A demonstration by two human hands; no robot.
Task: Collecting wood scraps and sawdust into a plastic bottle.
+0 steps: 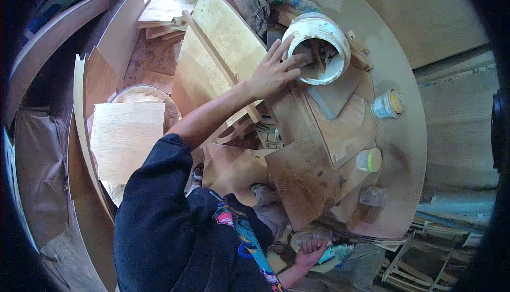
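Observation:
My left hand (pixel 273 71) reaches out with its fingers spread at the left rim of a white plastic tub (pixel 332 73). Some of its fingertips blur in front of the tub's mouth, and nothing shows in its grasp. The tub is tilted so its opening faces me, with thin scraps of wood (pixel 319 58) inside. Low in the picture, my right hand (pixel 311 252) is closed, fingers curled. A teal and white thing (pixel 336 251) sticks out beside it; its kind is unclear.
Boards (pixel 303 178) lie overlapped on a round tabletop (pixel 406 148). Along its right side stand a white jar with a yellow lid (pixel 388 104), a green-lidded jar (pixel 368 160) and a clear container (pixel 372 196). A pale square panel (pixel 127 140) and a curved panel (pixel 81 106) are at left.

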